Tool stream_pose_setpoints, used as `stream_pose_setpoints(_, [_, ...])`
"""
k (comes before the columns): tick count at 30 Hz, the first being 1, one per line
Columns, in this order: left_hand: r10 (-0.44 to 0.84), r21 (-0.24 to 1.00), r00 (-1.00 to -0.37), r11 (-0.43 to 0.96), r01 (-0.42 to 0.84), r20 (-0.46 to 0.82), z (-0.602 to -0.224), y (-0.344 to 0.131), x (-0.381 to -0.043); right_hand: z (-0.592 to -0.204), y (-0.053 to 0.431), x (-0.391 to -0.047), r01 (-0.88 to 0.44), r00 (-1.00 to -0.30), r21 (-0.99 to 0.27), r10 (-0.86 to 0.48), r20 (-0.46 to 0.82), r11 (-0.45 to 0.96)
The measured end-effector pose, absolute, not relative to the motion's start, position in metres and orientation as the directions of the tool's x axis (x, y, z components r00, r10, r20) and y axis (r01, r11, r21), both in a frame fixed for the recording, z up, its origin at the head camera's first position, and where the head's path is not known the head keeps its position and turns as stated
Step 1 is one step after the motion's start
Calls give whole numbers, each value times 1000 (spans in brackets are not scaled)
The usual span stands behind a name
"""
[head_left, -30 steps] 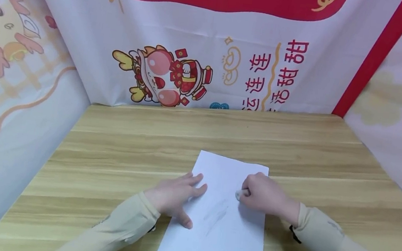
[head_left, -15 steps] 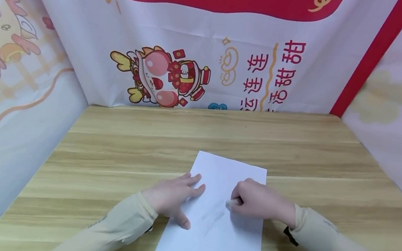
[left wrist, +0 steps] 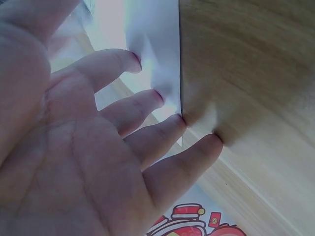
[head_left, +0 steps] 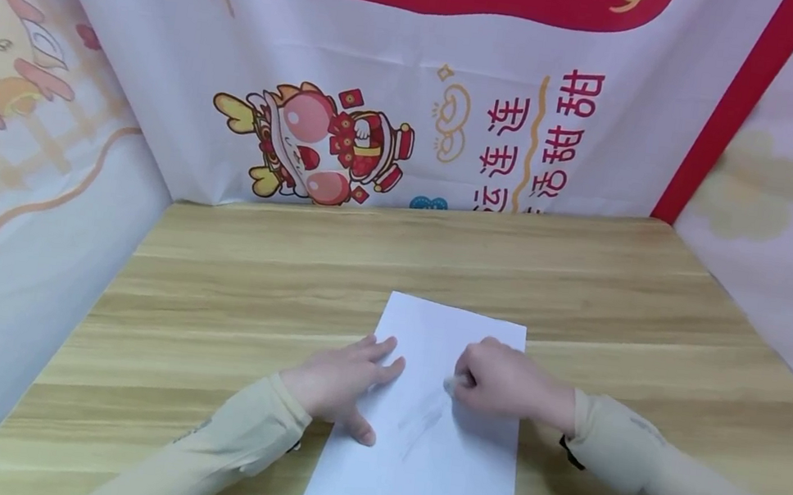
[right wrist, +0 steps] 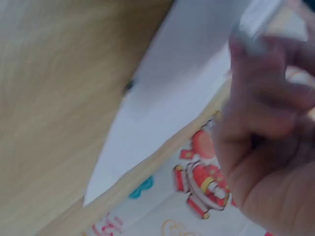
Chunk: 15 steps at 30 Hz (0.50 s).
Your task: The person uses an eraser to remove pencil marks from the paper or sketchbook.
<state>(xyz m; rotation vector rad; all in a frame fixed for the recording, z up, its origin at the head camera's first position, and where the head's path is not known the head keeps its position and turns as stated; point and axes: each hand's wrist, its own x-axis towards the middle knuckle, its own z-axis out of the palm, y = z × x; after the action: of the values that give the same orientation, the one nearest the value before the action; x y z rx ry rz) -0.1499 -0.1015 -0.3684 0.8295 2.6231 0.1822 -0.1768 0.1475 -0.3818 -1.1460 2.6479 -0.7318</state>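
A white sheet of paper lies on the wooden table, with a grey pencil-like smudge near its middle. My left hand rests spread over the sheet's left edge. In the left wrist view some fingertips press on the paper, and the outermost touches the bare wood beside it. My right hand pinches a small whitish eraser with a grey end, right at the upper end of the smudge. The right wrist view is blurred; the curled fingers hide part of the eraser.
The wooden table extends around the sheet. A white and red printed cloth hangs behind it, and printed cloths flank it left and right. A small dark spot shows at the paper's edge in the right wrist view.
My right hand has moved left with the eraser, to the smudge, then slightly away from me along it. My left hand stays in place on the paper.
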Motion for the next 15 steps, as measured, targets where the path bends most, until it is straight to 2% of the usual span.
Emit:
stream_pose_setpoints(3, [579, 231, -749, 815, 531, -322, -369, -103, -150, -383, 145, -181, -631, -720, -470, -691, 60, 617])
stream_pose_setpoints(7, [580, 237, -742, 815, 530, -337, -370, -102, -149, -383, 148, -172, -652, -644, -529, -765, 9, 543])
stream_pose_setpoints(9, [578, 237, -743, 816, 527, -338, -369, -102, -149, -383, 148, -170, -651, -630, -546, -776, 1, 528])
stream_pose_setpoints(15, [575, 228, -750, 818, 528, -327, -368, -102, -150, -384, 147, -182, -628, -706, -526, -704, 76, 573])
